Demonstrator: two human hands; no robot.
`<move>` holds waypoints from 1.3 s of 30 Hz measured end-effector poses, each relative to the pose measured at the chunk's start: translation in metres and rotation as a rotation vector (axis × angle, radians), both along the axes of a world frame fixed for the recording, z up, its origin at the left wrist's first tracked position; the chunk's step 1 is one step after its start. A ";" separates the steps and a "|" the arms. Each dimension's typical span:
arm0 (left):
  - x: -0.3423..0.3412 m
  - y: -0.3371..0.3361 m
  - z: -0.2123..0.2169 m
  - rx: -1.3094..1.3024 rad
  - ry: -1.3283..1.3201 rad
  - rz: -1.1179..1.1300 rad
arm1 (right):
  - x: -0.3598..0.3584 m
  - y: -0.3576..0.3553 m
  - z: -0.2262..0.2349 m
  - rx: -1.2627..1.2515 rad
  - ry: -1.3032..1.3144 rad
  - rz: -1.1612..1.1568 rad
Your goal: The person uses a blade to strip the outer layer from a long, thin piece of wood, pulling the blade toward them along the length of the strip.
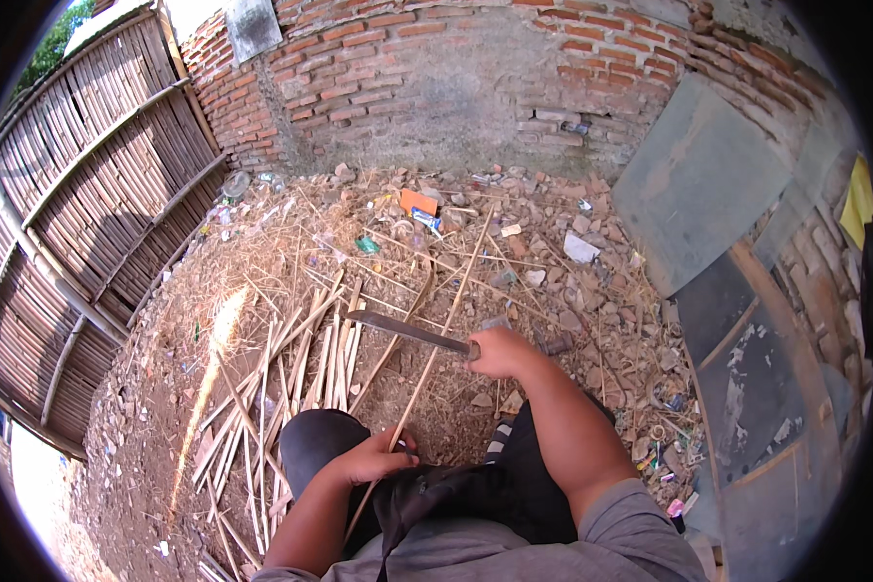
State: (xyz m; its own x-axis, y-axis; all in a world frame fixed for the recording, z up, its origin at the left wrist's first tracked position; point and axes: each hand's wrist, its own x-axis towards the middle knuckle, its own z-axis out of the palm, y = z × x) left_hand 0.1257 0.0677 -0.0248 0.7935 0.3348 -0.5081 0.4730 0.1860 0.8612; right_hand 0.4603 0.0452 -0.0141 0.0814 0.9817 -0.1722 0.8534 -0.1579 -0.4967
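Note:
My right hand is closed round the handle of a machete. Its dark blade points left, roughly level, and crosses a long thin bamboo strip in this view; whether the two touch I cannot tell. Low in front of my body, my left hand grips that strip near its lower part. The strip slants up and away to the right, with its tail running below the hand. Beside my left knee lies a loose pile of split bamboo strips on the ground.
A bamboo fence stands at the left, and a brick wall closes off the back. Boards lean along the right. Rubble, dry straw and litter cover the ground, including an orange piece and a green scrap.

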 end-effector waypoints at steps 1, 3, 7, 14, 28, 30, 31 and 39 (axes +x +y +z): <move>0.000 0.000 0.001 -0.001 0.001 0.000 | 0.000 0.000 0.000 0.016 -0.017 0.006; 0.001 -0.001 0.003 0.006 0.011 0.000 | 0.000 0.000 -0.001 0.013 -0.013 0.002; 0.002 -0.002 0.005 0.008 0.029 0.002 | -0.001 -0.002 0.004 0.009 -0.011 -0.002; -0.001 0.002 -0.004 0.010 0.031 0.001 | -0.004 -0.004 0.011 0.008 0.009 -0.001; 0.003 0.001 0.000 0.071 0.078 -0.003 | -0.005 -0.004 0.011 -0.035 0.024 -0.013; 0.001 0.001 -0.005 0.113 0.066 0.010 | -0.007 -0.003 0.014 -0.055 0.036 -0.018; 0.001 0.001 -0.006 0.111 0.066 0.009 | -0.007 -0.003 0.014 -0.074 0.046 -0.026; 0.003 0.000 -0.005 0.122 0.071 0.017 | -0.004 -0.002 0.004 -0.034 0.030 -0.009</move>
